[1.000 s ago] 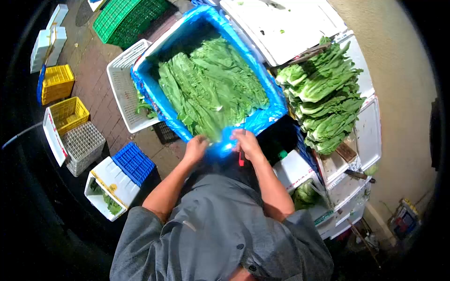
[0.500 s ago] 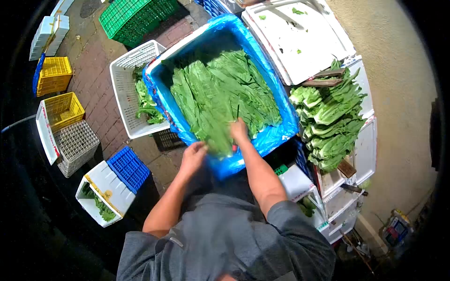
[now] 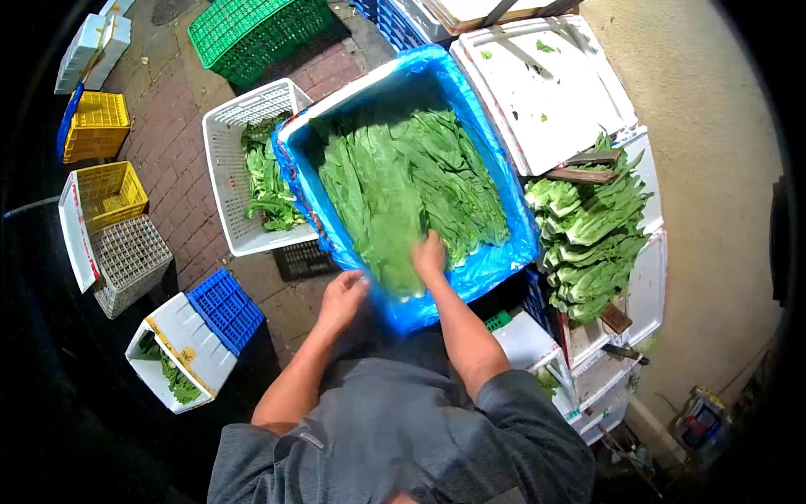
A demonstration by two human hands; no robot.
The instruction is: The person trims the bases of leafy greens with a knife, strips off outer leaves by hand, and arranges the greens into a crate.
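A box lined with blue plastic (image 3: 504, 260) holds many long green leafy vegetables (image 3: 411, 185). My left hand (image 3: 344, 296) is at the box's near left corner, its fingers curled together by the blue lining; whether something is between them is too blurred to tell. Over the near part of the greens is my right hand (image 3: 429, 256), touching or just above the leaves, its fingertips partly hidden. The leaves between my hands are smeared.
Left of the box stands a white basket (image 3: 220, 164) with loose greens. Stacked leafy heads (image 3: 592, 244) lie on the right beside a white foam lid (image 3: 550, 84). Green crates (image 3: 256, 38) are at the back, and a blue crate (image 3: 225, 311) sits at the lower left.
Since a second ago, my right hand has gone from the near rim into the box, over the greens. The dark tool and red piece seen by it earlier no longer show. The view has shifted.
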